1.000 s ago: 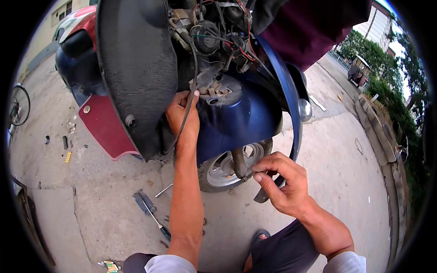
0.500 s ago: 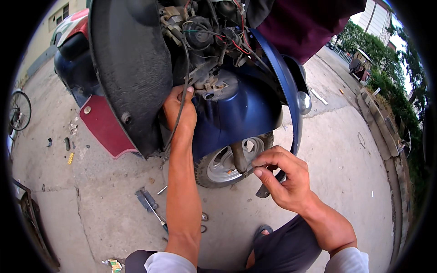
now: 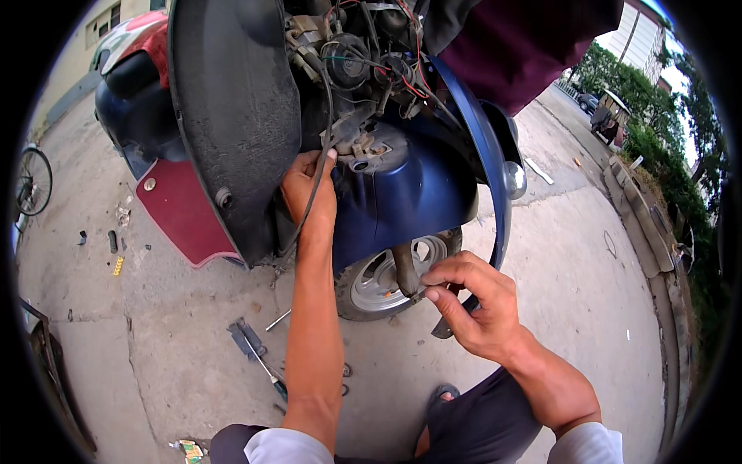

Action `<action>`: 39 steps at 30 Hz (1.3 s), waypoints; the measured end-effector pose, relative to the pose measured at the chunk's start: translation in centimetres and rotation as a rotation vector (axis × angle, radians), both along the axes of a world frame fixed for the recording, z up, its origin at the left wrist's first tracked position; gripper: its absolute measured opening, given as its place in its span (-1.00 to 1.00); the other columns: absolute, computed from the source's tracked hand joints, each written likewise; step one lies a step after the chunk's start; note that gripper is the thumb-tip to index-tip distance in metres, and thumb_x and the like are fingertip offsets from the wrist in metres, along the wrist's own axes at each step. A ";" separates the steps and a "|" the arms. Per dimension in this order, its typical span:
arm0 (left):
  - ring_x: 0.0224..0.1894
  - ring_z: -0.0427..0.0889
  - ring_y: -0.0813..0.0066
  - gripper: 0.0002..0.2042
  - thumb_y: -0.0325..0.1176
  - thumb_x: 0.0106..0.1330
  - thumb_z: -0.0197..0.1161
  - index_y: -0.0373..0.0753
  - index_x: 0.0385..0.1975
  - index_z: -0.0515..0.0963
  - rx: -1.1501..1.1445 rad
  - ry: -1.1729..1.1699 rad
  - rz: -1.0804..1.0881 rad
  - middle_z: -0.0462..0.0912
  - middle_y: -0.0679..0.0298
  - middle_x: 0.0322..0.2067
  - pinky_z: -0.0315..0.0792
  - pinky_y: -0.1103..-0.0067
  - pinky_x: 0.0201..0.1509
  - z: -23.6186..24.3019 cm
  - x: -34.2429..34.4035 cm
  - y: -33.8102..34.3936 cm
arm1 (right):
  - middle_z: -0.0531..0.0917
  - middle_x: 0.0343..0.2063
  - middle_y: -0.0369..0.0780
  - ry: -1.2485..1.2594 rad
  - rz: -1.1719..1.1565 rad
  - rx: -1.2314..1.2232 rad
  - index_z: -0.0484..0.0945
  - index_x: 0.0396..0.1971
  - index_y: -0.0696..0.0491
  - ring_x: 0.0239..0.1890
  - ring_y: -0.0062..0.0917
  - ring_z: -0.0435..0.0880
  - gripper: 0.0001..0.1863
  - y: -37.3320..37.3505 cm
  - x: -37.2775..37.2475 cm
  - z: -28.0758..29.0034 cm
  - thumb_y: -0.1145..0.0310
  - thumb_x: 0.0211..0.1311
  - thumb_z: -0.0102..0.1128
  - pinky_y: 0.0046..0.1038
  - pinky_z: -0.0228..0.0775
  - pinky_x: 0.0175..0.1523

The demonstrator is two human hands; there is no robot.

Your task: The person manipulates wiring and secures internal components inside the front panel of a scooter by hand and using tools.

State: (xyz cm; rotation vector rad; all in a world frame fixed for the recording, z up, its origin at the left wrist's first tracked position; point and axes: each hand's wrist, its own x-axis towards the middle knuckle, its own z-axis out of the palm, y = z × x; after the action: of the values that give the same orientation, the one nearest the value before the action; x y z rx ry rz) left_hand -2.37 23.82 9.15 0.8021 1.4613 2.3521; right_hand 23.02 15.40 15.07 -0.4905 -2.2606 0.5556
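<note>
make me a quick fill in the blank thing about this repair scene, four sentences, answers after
1. Up beside the top of the fender is the person's ____ hand.
2. The fender's painted body is ____ in colour.
3. Lower down, the right hand is close to the silver-spoked ____.
4. The small strip lying on the ground at the left is ____ in colour.

Missing words: left; blue; wheel; yellow.

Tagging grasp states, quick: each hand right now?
Left hand: partly curled at the black cable; can't tell if it's gripping anything.
Right hand: thumb and forefinger nearly together near the wheel; can't tell if anything is held.
</note>
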 end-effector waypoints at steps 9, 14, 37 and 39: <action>-0.37 0.66 0.53 -0.80 -0.37 0.36 0.37 -0.42 -0.23 0.69 -0.105 0.093 0.051 0.76 0.19 -0.45 0.47 0.54 -0.19 0.0 -0.2 -0.2 | 0.70 -0.23 -0.12 -0.007 -0.010 0.000 0.65 -0.14 0.20 -0.33 -0.41 0.70 -0.80 -0.1 0.3 0.1 0.65 0.24 0.32 -0.48 0.55 -0.31; -0.45 0.38 0.52 -0.78 -0.37 0.43 0.23 -0.43 -0.38 0.59 -0.186 0.252 0.083 0.51 0.27 -0.55 0.34 0.51 -0.23 0.1 -0.3 -0.4 | 0.70 -0.22 -0.11 -0.012 0.012 0.001 0.63 -0.13 0.20 -0.34 -0.42 0.70 -0.80 -0.1 -0.1 0.0 0.66 0.25 0.30 -0.47 0.56 -0.31; -0.36 0.63 0.55 -0.72 -0.35 0.30 0.48 -0.47 -0.16 0.71 0.043 -0.007 0.041 0.78 0.14 -0.38 0.46 0.60 -0.18 -1.1 -0.2 0.8 | 0.70 -0.24 -0.10 -0.001 0.006 0.021 0.64 -0.15 0.22 -0.39 -0.42 0.70 -0.80 0.4 -0.1 -0.2 0.67 0.22 0.32 -0.46 0.56 -0.32; -0.39 0.62 0.54 -0.73 -0.35 0.28 0.49 -0.47 -0.18 0.72 -0.001 -0.009 0.031 0.76 0.18 -0.42 0.45 0.60 -0.20 -1.2 -0.3 0.9 | 0.70 -0.24 -0.10 0.011 0.004 0.007 0.65 -0.15 0.22 -0.40 -0.43 0.69 -0.80 0.5 0.2 -0.1 0.67 0.22 0.32 -0.47 0.55 -0.33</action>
State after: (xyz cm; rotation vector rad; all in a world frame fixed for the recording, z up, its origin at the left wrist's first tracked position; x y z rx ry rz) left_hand -2.68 24.74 7.94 0.7731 1.4814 2.3746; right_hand 23.19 15.93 14.93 -0.4785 -2.2531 0.5513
